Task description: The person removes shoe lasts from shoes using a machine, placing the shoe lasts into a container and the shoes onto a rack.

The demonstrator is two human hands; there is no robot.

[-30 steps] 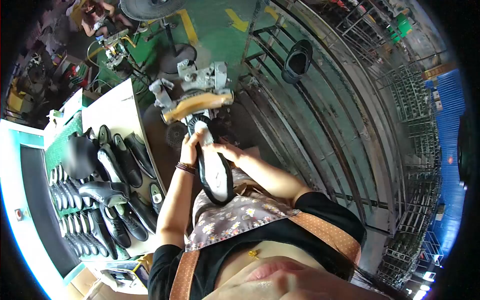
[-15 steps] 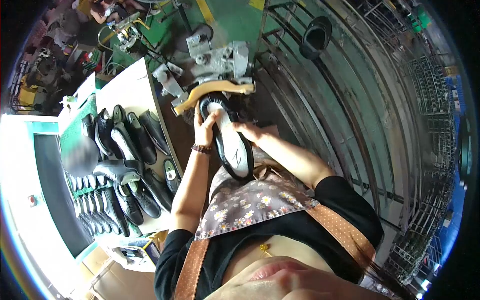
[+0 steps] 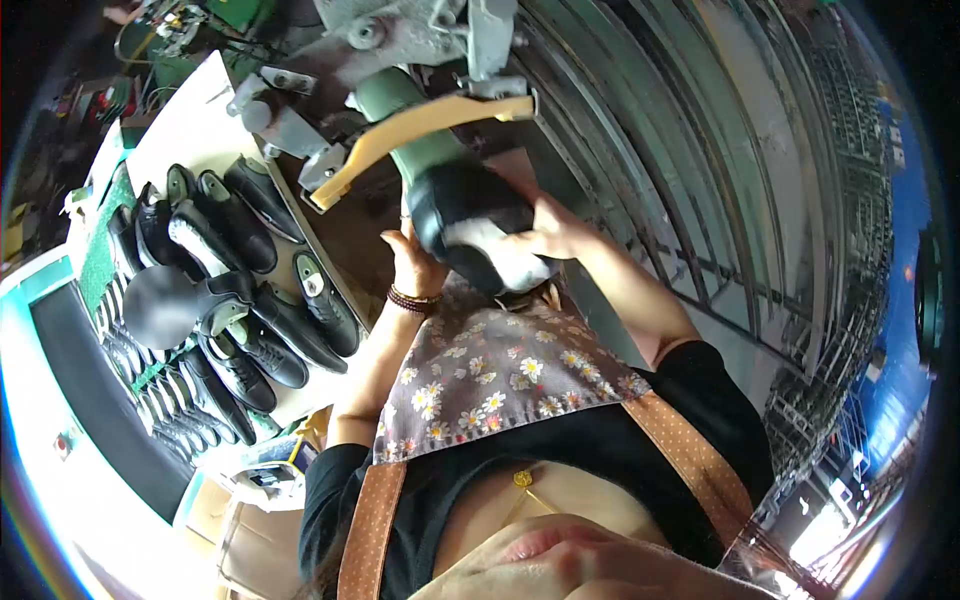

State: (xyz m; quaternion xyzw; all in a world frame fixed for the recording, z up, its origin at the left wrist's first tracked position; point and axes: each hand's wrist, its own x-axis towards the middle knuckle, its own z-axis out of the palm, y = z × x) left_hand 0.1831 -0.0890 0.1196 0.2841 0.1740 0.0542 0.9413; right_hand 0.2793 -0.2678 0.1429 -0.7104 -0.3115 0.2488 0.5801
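Note:
A black shoe (image 3: 465,205) with a whitish sole hangs tilted and slightly blurred in front of my apron. A green form (image 3: 425,145) stretches from its far end under the curved yellow bar (image 3: 430,125) of a grey machine (image 3: 370,35). My left hand (image 3: 415,262), with a beaded bracelet at the wrist, is against the shoe's left side, thumb showing and the other fingers mostly hidden behind it. On the other side, my right hand (image 3: 545,232) grips the shoe with fingers over the pale sole.
At the left, a board (image 3: 175,125) bears rows of black shoes (image 3: 240,220). Long metal rack rails (image 3: 700,150) curve along the right, with wire racks (image 3: 840,330) beyond. A cardboard box (image 3: 265,555) stands at the lower left.
The shoe has tipped from sole facing up to standing more on end, and the green form now shows. The view has moved closer to the machine; my right hand has moved onto the sole.

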